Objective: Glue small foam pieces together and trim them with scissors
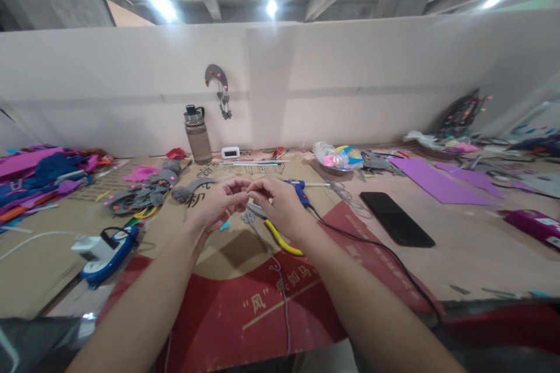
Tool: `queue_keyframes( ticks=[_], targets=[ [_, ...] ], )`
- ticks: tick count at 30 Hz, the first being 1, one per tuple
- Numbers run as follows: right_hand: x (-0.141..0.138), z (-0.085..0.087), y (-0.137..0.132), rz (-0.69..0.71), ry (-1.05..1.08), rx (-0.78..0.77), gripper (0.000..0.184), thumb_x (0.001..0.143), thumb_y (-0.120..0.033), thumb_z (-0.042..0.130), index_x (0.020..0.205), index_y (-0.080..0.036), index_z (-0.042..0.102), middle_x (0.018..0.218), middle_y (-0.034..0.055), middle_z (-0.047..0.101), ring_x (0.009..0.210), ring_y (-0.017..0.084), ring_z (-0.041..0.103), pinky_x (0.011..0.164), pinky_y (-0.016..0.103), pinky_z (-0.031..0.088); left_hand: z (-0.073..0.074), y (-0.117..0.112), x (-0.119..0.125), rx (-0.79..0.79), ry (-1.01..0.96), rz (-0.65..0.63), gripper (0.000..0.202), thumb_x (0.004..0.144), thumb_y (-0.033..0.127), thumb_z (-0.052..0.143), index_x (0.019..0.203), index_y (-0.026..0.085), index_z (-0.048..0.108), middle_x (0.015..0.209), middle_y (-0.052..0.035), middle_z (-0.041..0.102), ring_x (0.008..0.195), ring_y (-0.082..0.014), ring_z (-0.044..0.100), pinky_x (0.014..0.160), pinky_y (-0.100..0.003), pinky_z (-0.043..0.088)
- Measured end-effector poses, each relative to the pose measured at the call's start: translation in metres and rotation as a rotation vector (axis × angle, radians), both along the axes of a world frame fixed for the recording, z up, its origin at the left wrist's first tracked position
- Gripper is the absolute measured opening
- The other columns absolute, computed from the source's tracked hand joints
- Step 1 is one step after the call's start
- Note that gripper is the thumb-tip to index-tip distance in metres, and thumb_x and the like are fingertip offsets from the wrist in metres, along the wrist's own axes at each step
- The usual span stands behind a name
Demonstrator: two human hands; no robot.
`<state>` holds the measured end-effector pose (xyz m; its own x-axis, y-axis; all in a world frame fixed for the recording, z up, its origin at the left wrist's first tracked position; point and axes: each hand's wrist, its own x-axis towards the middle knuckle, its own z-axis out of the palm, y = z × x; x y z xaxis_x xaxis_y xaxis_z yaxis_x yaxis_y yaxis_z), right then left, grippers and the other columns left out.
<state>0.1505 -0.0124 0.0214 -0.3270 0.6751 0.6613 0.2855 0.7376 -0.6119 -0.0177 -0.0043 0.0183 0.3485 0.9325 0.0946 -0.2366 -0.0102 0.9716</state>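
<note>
My left hand (222, 203) and my right hand (276, 197) meet above the cardboard (227, 326). Thumb and fingers of both are pinched together, tip to tip; whatever they hold is too small or hidden to make out. Just under my right hand lie scissors with a yellow handle (280, 239), partly covered. Behind it rests a blue glue gun (299, 191) with a black cable. Small grey felt pieces (248, 217) lie below the fingers, with a grey cord (283, 297) running toward the front edge. A grey felt crescent (195, 187) is beyond my left hand.
At left stand a blue power strip (109, 256) and a heap of coloured felt (44, 175). A bottle (198, 137) stands by the wall. To the right lie a black phone (396, 218), purple sheets (437, 180) and a bowl of bagged bits (336, 158).
</note>
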Motion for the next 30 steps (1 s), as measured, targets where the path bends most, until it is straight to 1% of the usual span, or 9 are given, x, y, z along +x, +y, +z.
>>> queue_keyframes(
  ticks=[7, 12, 14, 17, 19, 21, 23, 25, 30],
  targets=[
    [-0.003, -0.002, 0.001, -0.028, -0.136, 0.008, 0.005, 0.077, -0.016, 0.051, 0.074, -0.019, 0.054, 0.072, 0.0007, 0.056, 0.067, 0.012, 0.048, 0.063, 0.025, 0.037, -0.004, 0.003, -0.002, 0.009, 0.095, -0.011, 0.034, 0.062, 0.021, 0.074, 0.094, 0.016, 0.064, 0.082, -0.0032, 0.061, 0.061, -0.0073, 0.051, 0.052, -0.019, 0.035],
    [-0.002, -0.008, 0.008, -0.171, -0.016, -0.066, 0.004, 0.077, -0.018, 0.047, 0.076, -0.019, 0.051, 0.072, 0.0011, 0.054, 0.064, 0.013, 0.047, 0.062, 0.026, 0.037, -0.005, 0.003, -0.002, 0.013, 0.092, 0.026, 0.039, 0.061, 0.022, 0.075, 0.097, 0.016, 0.063, 0.084, -0.0042, 0.061, 0.063, -0.0085, 0.052, 0.053, -0.019, 0.037],
    [0.0, -0.008, 0.009, -0.136, 0.072, -0.102, 0.006, 0.079, -0.019, 0.044, 0.081, -0.019, 0.05, 0.075, 0.0013, 0.055, 0.065, 0.012, 0.049, 0.061, 0.026, 0.039, -0.005, 0.004, -0.003, 0.024, 0.093, 0.045, 0.04, 0.059, 0.02, 0.076, 0.097, 0.016, 0.063, 0.084, -0.0038, 0.061, 0.064, -0.0088, 0.052, 0.053, -0.019, 0.038],
    [0.001, -0.005, 0.006, 0.036, 0.168, -0.167, 0.015, 0.078, -0.012, 0.037, 0.082, -0.019, 0.05, 0.074, -0.0002, 0.055, 0.061, 0.01, 0.051, 0.059, 0.024, 0.041, -0.004, 0.003, -0.003, 0.048, 0.096, 0.06, 0.037, 0.059, 0.021, 0.076, 0.094, 0.017, 0.064, 0.08, -0.0021, 0.061, 0.062, -0.0081, 0.051, 0.053, -0.019, 0.037],
    [0.001, -0.002, 0.002, 0.125, 0.17, -0.205, 0.02, 0.078, -0.009, 0.034, 0.079, -0.019, 0.052, 0.068, -0.0015, 0.053, 0.056, 0.009, 0.05, 0.056, 0.023, 0.041, -0.003, 0.003, -0.004, 0.067, 0.1, 0.059, 0.034, 0.06, 0.021, 0.075, 0.092, 0.016, 0.064, 0.079, -0.0015, 0.061, 0.061, -0.0075, 0.051, 0.052, -0.019, 0.036],
    [0.001, 0.0, 0.0, 0.168, 0.141, -0.215, 0.02, 0.08, -0.012, 0.037, 0.081, -0.018, 0.056, 0.068, -0.0008, 0.056, 0.057, 0.009, 0.051, 0.056, 0.023, 0.042, -0.001, 0.003, -0.004, 0.084, 0.099, 0.061, 0.031, 0.061, 0.021, 0.075, 0.089, 0.016, 0.064, 0.077, -0.0012, 0.061, 0.06, -0.0071, 0.05, 0.052, -0.019, 0.035],
    [0.001, 0.001, -0.002, 0.171, 0.108, -0.186, 0.017, 0.082, -0.018, 0.044, 0.089, -0.019, 0.059, 0.079, 0.002, 0.061, 0.064, 0.011, 0.054, 0.061, 0.025, 0.044, 0.0, 0.003, -0.004, 0.093, 0.1, 0.066, 0.03, 0.06, 0.021, 0.075, 0.087, 0.015, 0.064, 0.075, -0.0015, 0.061, 0.058, -0.0073, 0.049, 0.052, -0.02, 0.035],
    [0.002, 0.002, -0.002, 0.139, 0.063, -0.131, 0.014, 0.082, -0.022, 0.05, 0.091, -0.02, 0.061, 0.085, 0.0032, 0.063, 0.071, 0.012, 0.056, 0.067, 0.026, 0.044, 0.001, 0.003, -0.004, 0.1, 0.114, 0.067, 0.031, 0.059, 0.02, 0.075, 0.087, 0.015, 0.065, 0.074, -0.0023, 0.061, 0.058, -0.0076, 0.049, 0.052, -0.02, 0.035],
    [0.004, 0.005, -0.003, 0.059, -0.064, -0.007, 0.01, 0.081, -0.02, 0.053, 0.08, -0.021, 0.063, 0.077, 0.0012, 0.063, 0.07, 0.012, 0.055, 0.067, 0.024, 0.041, 0.002, 0.002, -0.006, 0.094, 0.186, 0.049, 0.033, 0.059, 0.018, 0.073, 0.091, 0.016, 0.066, 0.076, -0.0031, 0.062, 0.058, -0.0075, 0.049, 0.052, -0.02, 0.035]
  ],
)
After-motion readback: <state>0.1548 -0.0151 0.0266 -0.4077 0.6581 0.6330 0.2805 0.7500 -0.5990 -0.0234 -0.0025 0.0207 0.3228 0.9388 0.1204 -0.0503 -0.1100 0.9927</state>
